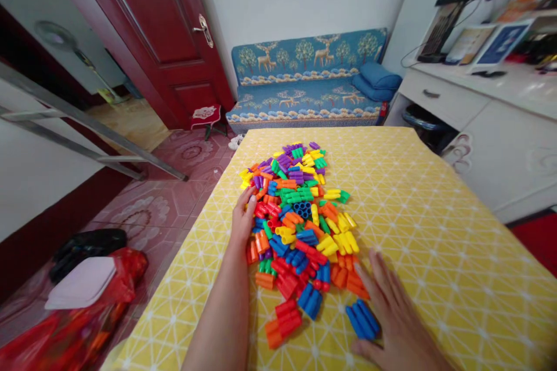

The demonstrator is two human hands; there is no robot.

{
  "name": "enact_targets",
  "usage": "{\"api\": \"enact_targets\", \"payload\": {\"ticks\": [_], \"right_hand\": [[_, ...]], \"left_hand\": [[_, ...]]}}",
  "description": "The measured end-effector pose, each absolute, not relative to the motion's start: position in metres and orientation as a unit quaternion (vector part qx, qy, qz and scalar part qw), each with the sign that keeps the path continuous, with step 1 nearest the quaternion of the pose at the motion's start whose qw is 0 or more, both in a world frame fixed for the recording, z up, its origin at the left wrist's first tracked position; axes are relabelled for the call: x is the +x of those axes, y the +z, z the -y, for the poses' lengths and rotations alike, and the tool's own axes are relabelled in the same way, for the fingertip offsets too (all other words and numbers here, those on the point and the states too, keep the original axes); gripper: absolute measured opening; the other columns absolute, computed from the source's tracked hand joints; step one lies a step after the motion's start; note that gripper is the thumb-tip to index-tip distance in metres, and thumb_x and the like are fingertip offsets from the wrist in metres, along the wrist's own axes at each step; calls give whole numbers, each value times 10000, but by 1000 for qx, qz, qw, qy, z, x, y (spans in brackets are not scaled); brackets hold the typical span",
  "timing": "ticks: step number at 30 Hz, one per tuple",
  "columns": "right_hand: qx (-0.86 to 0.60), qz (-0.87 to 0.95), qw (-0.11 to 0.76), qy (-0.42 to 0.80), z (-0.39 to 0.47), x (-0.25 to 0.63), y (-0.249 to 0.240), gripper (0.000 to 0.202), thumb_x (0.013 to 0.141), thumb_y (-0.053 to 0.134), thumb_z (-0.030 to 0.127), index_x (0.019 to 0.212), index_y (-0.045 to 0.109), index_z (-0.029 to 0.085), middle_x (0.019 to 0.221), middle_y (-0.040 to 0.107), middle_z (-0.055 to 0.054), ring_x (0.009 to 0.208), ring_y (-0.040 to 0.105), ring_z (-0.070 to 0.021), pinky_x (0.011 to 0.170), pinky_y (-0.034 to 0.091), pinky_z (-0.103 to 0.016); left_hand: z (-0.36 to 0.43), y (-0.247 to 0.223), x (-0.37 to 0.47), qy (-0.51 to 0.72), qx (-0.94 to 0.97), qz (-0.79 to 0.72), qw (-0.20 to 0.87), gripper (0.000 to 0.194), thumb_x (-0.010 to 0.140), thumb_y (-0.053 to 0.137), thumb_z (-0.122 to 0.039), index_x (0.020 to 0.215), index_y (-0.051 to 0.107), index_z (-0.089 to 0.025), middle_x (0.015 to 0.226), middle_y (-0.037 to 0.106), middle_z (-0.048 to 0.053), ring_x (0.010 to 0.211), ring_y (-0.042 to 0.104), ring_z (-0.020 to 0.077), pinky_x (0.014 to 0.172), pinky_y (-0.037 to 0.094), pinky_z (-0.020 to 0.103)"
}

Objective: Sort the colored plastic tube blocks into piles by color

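Rm. backdrop: dk. red door [161, 17] far left, blue patterned sofa [304, 98] against the far wall, white cabinet [496, 133] at right. Below these we note a table under a yellow tablecloth [418, 203], carrying a loose heap of plastic blocks [308, 236] in mixed colours, approx. centre, running from the near part to the far part. Step in hand, in our judgement, is handling the heap from both sides. We'd advise low, flat palms, light pressure inward and short strokes, esp. on the L side, where the heap lies nearer the table edge and pcs. could drop to the floor. Strays to watch: a blue block [362, 319] near right and a red-and-orange pc. [282, 324] at the near end. Re: pose, we find the left hand [243, 214] at the heap's left flank, forearm reaching far, fingertips at the blocks; whether it grips any pc. we can't tell. Right hand [395, 307] is low at near right, palm down, fingers spread wide, thumb well apart; the blue block sits between thumb and fingers, ungripped. Contact w/ it: can't confirm.
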State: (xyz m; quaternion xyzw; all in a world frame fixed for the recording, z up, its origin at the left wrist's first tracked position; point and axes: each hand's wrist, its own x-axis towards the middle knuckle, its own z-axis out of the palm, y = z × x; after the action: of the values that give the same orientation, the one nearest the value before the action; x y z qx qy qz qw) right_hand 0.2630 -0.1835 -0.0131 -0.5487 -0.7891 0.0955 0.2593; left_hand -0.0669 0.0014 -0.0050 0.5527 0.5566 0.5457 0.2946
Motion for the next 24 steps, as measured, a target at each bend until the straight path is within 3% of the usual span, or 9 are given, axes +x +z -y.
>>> {"api": "enact_targets", "payload": {"ticks": [2, 6, 9, 12, 19, 22, 24], "right_hand": [[-567, 778, 265, 67, 182, 261, -21, 1106, 620, 697, 612, 1517, 118, 325, 1587, 15, -25, 1418, 93, -438, 1041, 273, -715], [-595, 746, 296, 52, 114, 275, -28, 1039, 731, 643, 572, 1523, 38, 281, 1588, -44, -82, 1427, 77, -413, 1063, 255, -679], [-589, 733, 324, 102, 49, 283, -28, 779, 887, 438, 533, 1520, 76, 257, 1584, 90, -113, 1441, 119, -332, 1108, 219, -615], [-596, 713, 341, 145, 8, 265, -26, 596, 947, 296, 505, 1495, 206, 285, 1556, 230, -94, 1434, 185, -288, 1121, 181, -607], [-514, 765, 330, 203, 14, 212, -14, 624, 937, 335, 533, 1495, 220, 278, 1534, 294, -77, 1433, 188, -284, 1129, 174, -586], [-491, 747, 409, 183, 5, 224, -6, 491, 958, 311, 475, 1393, 423, 276, 1428, 462, -66, 1345, 375, -254, 1115, 262, -507], [-501, 698, 489, 150, -20, 238, -2, 449, 967, 283, 450, 1217, 583, 229, 1263, 588, -86, 1202, 512, -230, 1052, 365, -437]], "left_hand": [[-2, -5, -67, 548, 549, -558, 297, 459, 891, 499, -480, 1237, 612, -202, 1343, 569, 84, 1308, 454, 249, 1142, 279, 422], [-2, -5, -68, 542, 550, -560, 301, 454, 888, 501, -482, 1233, 617, -211, 1356, 559, 78, 1314, 448, 251, 1143, 277, 423], [-2, -4, -68, 540, 550, -560, 304, 457, 889, 499, -481, 1236, 612, -207, 1383, 535, 79, 1325, 434, 250, 1144, 274, 425], [-2, -3, -67, 541, 555, -557, 299, 456, 889, 501, -476, 1228, 617, -194, 1383, 534, 82, 1335, 422, 247, 1153, 258, 420], [0, 2, -67, 529, 568, -550, 309, 448, 891, 492, -481, 1212, 638, -204, 1354, 564, 72, 1327, 433, 260, 1154, 258, 420], [0, 2, -67, 529, 565, -556, 304, 441, 890, 498, -475, 1212, 640, -210, 1351, 567, 71, 1318, 442, 266, 1148, 267, 428], [-1, 2, -67, 530, 566, -555, 301, 439, 893, 495, -472, 1215, 638, -210, 1351, 566, 73, 1317, 444, 265, 1147, 270, 430]]}}
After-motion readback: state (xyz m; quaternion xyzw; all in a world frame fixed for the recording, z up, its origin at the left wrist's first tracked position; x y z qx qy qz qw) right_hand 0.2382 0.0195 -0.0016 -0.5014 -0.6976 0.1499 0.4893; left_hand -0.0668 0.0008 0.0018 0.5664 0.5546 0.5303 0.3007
